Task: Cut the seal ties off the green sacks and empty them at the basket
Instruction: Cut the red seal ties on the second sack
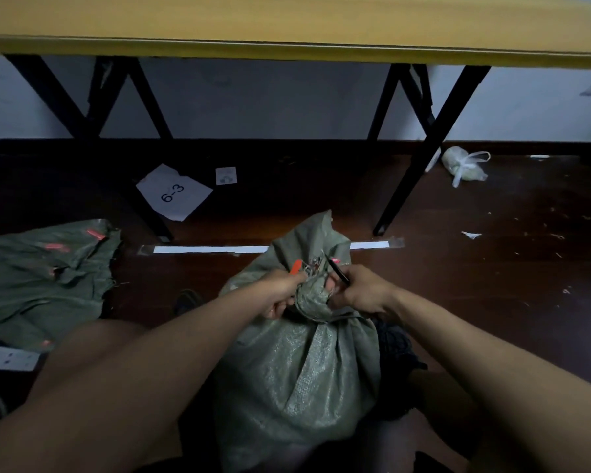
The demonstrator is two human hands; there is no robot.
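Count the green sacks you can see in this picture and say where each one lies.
2. One full green sack stands between the person's arms, its tied neck gripped by the left hand and right hand. One flattened green sack lies on the floor at left. Others may be out of frame.

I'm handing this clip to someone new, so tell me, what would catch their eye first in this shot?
First, the full green sack in the centre foreground, its tied neck gripped by the left hand while the right hand holds a dark-handled tool at the tie. Next, the flattened green sack on the floor at left, and the white sheet marked 6-3 under the yellow table.
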